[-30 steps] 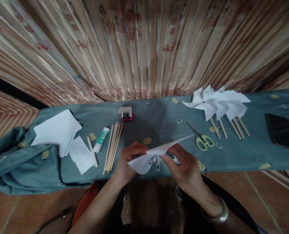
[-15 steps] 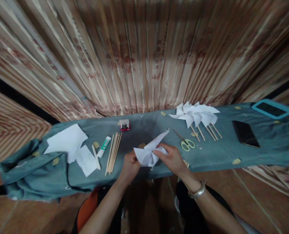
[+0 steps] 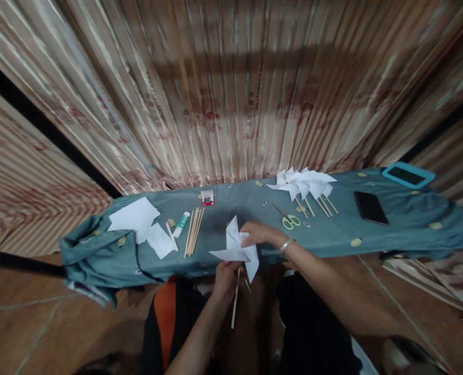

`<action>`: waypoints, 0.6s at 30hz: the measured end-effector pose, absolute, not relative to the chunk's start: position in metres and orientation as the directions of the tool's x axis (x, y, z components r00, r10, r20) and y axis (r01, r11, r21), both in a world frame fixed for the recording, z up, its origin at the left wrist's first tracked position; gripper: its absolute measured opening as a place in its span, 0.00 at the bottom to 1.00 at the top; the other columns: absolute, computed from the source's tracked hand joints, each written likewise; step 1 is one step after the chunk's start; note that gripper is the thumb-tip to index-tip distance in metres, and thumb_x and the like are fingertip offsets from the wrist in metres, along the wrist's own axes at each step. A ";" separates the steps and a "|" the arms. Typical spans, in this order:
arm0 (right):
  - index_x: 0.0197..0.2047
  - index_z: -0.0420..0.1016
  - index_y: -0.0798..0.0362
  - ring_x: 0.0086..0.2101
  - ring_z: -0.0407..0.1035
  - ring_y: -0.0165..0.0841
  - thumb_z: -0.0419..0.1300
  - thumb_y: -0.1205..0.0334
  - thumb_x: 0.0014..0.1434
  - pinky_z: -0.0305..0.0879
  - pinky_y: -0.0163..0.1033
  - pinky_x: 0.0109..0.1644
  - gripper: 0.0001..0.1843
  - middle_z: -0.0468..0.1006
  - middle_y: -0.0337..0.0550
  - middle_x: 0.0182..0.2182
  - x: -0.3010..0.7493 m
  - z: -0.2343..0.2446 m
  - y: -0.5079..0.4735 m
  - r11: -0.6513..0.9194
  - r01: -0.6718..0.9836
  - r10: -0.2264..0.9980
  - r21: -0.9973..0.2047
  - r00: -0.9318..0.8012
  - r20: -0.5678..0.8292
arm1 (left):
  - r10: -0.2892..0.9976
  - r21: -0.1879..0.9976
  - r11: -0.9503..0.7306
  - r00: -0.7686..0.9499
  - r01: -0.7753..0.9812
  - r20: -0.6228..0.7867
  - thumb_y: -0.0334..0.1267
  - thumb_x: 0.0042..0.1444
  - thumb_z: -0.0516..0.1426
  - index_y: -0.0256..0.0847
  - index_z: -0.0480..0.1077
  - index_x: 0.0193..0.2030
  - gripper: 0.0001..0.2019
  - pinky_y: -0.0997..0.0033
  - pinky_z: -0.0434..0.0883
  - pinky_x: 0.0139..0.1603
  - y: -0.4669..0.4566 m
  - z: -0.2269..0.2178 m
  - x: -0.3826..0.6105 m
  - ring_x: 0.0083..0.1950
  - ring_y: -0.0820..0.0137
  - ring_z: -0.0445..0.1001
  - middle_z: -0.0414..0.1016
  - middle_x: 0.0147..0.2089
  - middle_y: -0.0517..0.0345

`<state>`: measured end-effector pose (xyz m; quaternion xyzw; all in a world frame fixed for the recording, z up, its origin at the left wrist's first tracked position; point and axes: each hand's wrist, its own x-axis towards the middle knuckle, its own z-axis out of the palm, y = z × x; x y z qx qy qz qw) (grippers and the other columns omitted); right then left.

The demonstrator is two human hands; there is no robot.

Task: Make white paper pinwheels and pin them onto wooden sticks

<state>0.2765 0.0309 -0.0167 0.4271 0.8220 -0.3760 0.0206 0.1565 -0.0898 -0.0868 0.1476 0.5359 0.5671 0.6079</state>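
Observation:
A white paper pinwheel (image 3: 236, 250) is held up over the table's front edge, its pointed blades spread. My left hand (image 3: 226, 277) is closed on it from below, fingers partly hidden behind the paper. A thin wooden stick (image 3: 235, 307) hangs down beside that hand from the pinwheel; where it joins the paper is hidden. My right hand (image 3: 259, 234), with a silvery bracelet on the wrist, grips the upper right of the pinwheel, thumb in front. Scissors (image 3: 289, 220) with pale green handles lie to the right of this hand.
On the cloth-covered table (image 3: 247, 203) lie several pinwheels on sticks (image 3: 307, 185), a black phone (image 3: 371, 207) and a blue-framed tablet (image 3: 409, 175). To the left are loose wooden sticks (image 3: 194, 232), a glue stick (image 3: 182, 225), a small red box (image 3: 207, 197) and white paper (image 3: 134, 217).
The pinwheel has turned to show its spread blades, and its stick now shows below. My left hand has moved lower, under the paper. The view has shifted.

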 end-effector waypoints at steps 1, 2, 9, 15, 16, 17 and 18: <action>0.26 0.79 0.59 0.26 0.66 0.28 0.66 0.68 0.43 0.55 0.29 0.26 0.04 0.73 0.35 0.20 0.273 -0.016 0.032 0.364 0.731 0.673 -0.577 -0.635 -0.380 | 0.836 0.763 0.317 -0.213 -0.563 -0.505 0.27 0.30 0.68 0.34 0.71 0.18 0.09 0.76 0.63 0.22 -0.092 -0.087 0.158 0.19 0.77 0.64 0.70 0.18 0.60; 0.27 0.80 0.59 0.26 0.66 0.28 0.66 0.68 0.43 0.55 0.29 0.26 0.04 0.74 0.36 0.21 0.270 -0.016 0.033 0.376 0.743 0.661 -0.554 -0.634 -0.402 | 0.826 0.738 0.319 -0.208 -0.594 -0.524 0.26 0.30 0.67 0.34 0.70 0.18 0.09 0.77 0.63 0.21 -0.093 -0.088 0.160 0.18 0.78 0.64 0.70 0.18 0.61; 0.30 0.81 0.59 0.28 0.68 0.30 0.67 0.69 0.44 0.57 0.29 0.28 0.06 0.78 0.39 0.25 0.252 -0.010 0.052 0.475 0.777 0.590 -0.414 -0.630 -0.505 | 0.767 0.571 0.325 -0.143 -0.754 -0.625 0.18 0.40 0.62 0.33 0.69 0.18 0.10 0.83 0.64 0.20 -0.082 -0.087 0.167 0.18 0.81 0.63 0.67 0.17 0.62; 0.35 0.83 0.58 0.31 0.70 0.32 0.66 0.71 0.45 0.59 0.31 0.31 0.11 0.81 0.40 0.30 0.243 -0.018 0.055 0.545 0.748 0.520 -0.380 -0.657 -0.546 | 0.724 0.450 0.345 -0.072 -0.824 -0.687 0.16 0.47 0.60 0.31 0.72 0.21 0.10 0.83 0.69 0.26 -0.085 -0.088 0.166 0.23 0.79 0.70 0.74 0.23 0.55; 0.36 0.83 0.58 0.31 0.70 0.32 0.66 0.71 0.46 0.59 0.31 0.31 0.11 0.81 0.41 0.30 0.243 -0.020 0.056 0.548 0.748 0.515 -0.375 -0.655 -0.553 | 0.718 0.436 0.346 -0.065 -0.831 -0.693 0.16 0.48 0.60 0.31 0.72 0.21 0.10 0.83 0.70 0.26 -0.086 -0.088 0.165 0.24 0.79 0.71 0.75 0.24 0.55; 0.36 0.83 0.58 0.31 0.70 0.32 0.66 0.70 0.46 0.59 0.31 0.31 0.11 0.81 0.41 0.30 0.243 -0.021 0.057 0.549 0.750 0.511 -0.369 -0.651 -0.562 | 0.714 0.425 0.346 -0.058 -0.837 -0.697 0.16 0.49 0.60 0.32 0.72 0.21 0.11 0.84 0.70 0.27 -0.086 -0.088 0.165 0.24 0.79 0.72 0.75 0.24 0.55; 0.37 0.83 0.59 0.31 0.70 0.32 0.66 0.70 0.46 0.59 0.31 0.31 0.11 0.81 0.41 0.30 0.243 -0.022 0.057 0.549 0.752 0.506 -0.364 -0.646 -0.571 | 0.711 0.414 0.347 -0.051 -0.842 -0.701 0.16 0.50 0.59 0.32 0.72 0.22 0.11 0.85 0.71 0.28 -0.087 -0.087 0.165 0.25 0.79 0.72 0.75 0.25 0.55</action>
